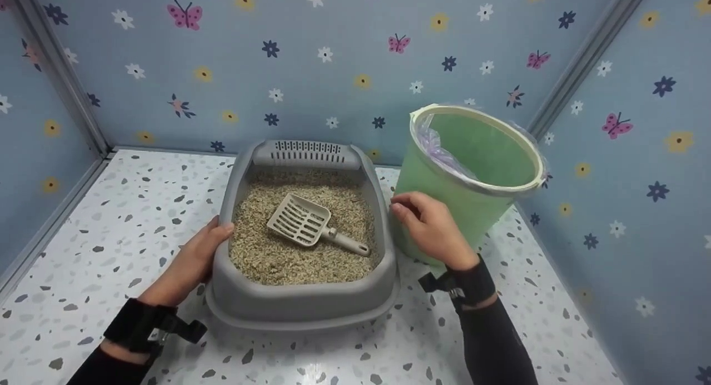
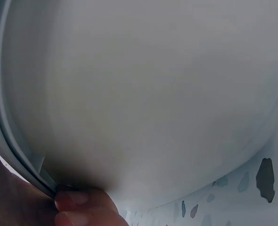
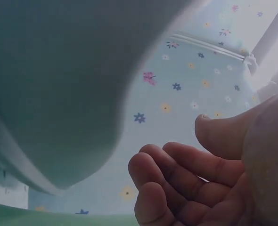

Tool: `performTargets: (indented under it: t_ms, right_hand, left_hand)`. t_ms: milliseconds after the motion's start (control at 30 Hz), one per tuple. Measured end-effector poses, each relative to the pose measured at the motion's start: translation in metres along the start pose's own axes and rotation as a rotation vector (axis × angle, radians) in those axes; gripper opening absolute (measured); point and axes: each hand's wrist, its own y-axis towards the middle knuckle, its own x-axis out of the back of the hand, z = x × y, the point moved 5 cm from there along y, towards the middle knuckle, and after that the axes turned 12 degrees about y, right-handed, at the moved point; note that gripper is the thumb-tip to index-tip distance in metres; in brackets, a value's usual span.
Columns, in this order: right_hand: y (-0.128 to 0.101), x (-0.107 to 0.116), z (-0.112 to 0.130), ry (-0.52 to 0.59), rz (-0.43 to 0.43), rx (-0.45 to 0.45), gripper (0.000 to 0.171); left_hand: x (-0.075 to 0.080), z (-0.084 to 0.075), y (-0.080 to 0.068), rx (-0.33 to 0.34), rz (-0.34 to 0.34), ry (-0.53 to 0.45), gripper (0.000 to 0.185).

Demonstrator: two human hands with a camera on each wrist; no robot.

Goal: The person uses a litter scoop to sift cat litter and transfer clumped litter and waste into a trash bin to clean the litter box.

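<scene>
A grey litter box (image 1: 303,304) full of pale litter sits mid-floor, and a beige slotted scoop (image 1: 311,224) lies on the litter. My left hand (image 1: 208,240) grips the box's left rim, thumb on top. In the left wrist view its fingertips (image 2: 77,207) hook under the lip of the litter box (image 2: 143,94). My right hand (image 1: 414,215) hovers by the box's right rim, between the box and a green bin (image 1: 430,179). In the right wrist view the right hand (image 3: 191,188) has loosely curled fingers that hold nothing, beside the litter box wall (image 3: 59,94).
The green bin leans to the right and has a clear plastic liner (image 1: 439,151) over its rim. Blue flowered walls (image 1: 333,68) close in the back and both sides. The speckled white floor (image 1: 111,218) extends to the left of the box and in front of it.
</scene>
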Motion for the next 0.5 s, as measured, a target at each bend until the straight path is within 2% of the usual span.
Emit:
performTargets:
  t_ms: [267,500]
  right_hand:
    - [-0.01,-0.008,-0.023,-0.064,0.018,-0.11,0.023]
    - [-0.013,-0.019,-0.04,-0.173,0.078,-0.309,0.025]
  left_hand:
    - [0.001,0.002,0.0,0.01,-0.005,0.012,0.087]
    - [0.002,0.0,0.0,0.021,-0.004,0.027,0.09]
